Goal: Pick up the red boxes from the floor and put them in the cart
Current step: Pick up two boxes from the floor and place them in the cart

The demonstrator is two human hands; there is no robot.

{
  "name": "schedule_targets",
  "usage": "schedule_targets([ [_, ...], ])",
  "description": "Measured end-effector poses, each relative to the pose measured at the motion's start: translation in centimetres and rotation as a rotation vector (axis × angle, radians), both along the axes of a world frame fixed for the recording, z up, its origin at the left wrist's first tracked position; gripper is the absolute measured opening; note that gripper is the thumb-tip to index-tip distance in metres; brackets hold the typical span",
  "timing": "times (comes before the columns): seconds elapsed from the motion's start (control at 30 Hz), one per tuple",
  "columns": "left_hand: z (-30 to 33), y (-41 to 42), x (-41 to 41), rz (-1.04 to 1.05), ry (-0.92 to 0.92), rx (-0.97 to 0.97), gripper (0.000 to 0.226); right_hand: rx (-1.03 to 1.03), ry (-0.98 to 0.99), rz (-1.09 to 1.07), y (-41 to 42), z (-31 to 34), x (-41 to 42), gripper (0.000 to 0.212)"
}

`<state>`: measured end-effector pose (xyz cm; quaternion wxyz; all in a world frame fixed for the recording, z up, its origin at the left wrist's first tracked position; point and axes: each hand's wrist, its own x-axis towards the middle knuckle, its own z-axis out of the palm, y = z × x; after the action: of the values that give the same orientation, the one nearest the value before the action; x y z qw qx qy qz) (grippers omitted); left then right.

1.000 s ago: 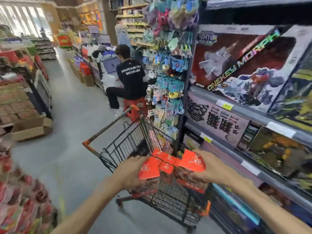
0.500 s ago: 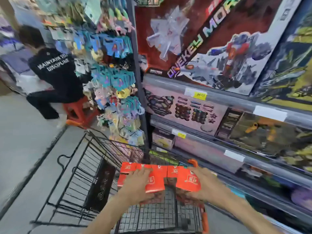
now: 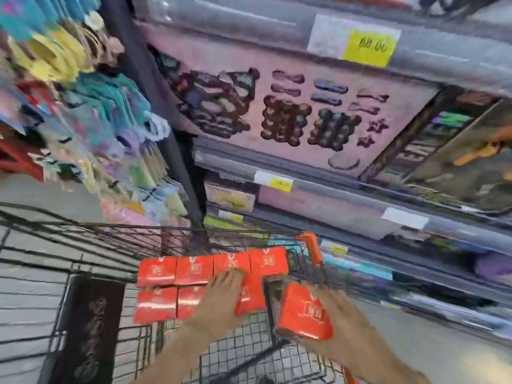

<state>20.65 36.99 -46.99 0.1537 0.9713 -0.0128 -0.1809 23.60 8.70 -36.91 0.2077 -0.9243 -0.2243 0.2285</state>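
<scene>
— So, what are the hands doing right now?

— The left hand (image 3: pixel 224 293) lies flat, fingers spread, pressing on a red box (image 3: pixel 249 296) inside the cart (image 3: pixel 83 236). The right hand (image 3: pixel 329 309) grips another box (image 3: pixel 303 314) from its far side; that one is tilted, held above the cart's right edge, not yet set down.

— Where does the held box need to go?

— Judging by the layout, the open slot lies just left of and ahead of it, next to the box under the left hand. The packed boxes (image 3: pixel 210 268) sit in a neat row of four at the far end, with a second row in front that has two (image 3: pixel 156 303) at its left. The right hand is the nearer one for the placement; the held box's long axis runs roughly away from the person, and its slant will need levelling.

— What are they like?

— Flat rectangular cartons, glossy red with a small pale emblem on top, apparently cardboard with a smooth wrap. The cart is black wire mesh with an orange corner piece (image 3: pixel 311 246). Everything is motion-blurred, so finer print is unreadable.

— And around it?

— Shelves (image 3: pixel 360 187) of boxed toys to the right, hanging packets (image 3: pixel 83 112) to the left.
</scene>
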Motion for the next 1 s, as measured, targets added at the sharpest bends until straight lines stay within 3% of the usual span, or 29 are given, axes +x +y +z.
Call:
schedule_targets([
  [0.13,-5.6,-0.1,1.1,-0.068,0.012,0.069,0.088,-0.018,-0.078,-0.028,0.0,-4.1,-0.2,0.096],
  [0.3,-9.6,0.5,0.6,-0.063,0.024,0.107,0.093,-0.048,0.014,0.042,-0.4,-8.6,0.6,0.095],
  [0.67,-9.5,0.5,-2.0,0.107,0.023,0.065,0.094,-0.192,-0.059,0.256,4.4,-12.7,4.1,0.092],
  [1.0,-9.3,2.0,-3.9,0.162,-0.108,0.046,0.076,-0.292,-0.24,0.358,7.1,-17.5,5.4,0.108],
])
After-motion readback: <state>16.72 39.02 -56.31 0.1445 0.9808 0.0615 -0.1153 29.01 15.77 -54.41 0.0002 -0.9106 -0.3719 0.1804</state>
